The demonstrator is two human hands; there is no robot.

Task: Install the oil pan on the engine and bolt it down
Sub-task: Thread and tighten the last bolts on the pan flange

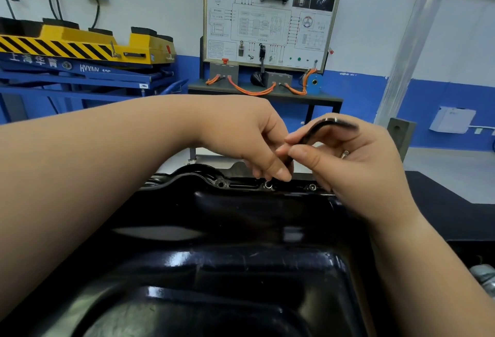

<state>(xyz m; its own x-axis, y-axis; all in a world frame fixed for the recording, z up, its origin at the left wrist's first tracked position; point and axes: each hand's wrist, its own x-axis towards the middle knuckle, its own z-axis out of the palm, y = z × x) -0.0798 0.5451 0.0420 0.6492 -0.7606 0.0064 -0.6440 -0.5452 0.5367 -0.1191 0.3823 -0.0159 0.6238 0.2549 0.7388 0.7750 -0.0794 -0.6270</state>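
A glossy black oil pan fills the lower half of the view, its far flange running under my hands. My right hand grips a black L-shaped hex key, whose lower end points down at the flange. My left hand reaches in from the left and pinches the key's shaft, fingertips just above a silver bolt in the flange. A second bolt sits to its right, next to my right hand. An empty hole shows to the left.
Beyond the pan stands a training panel on a dark bench with orange cables. A yellow and blue lift is at the back left. A grey block stands behind my right hand, and a metal part lies at the right edge.
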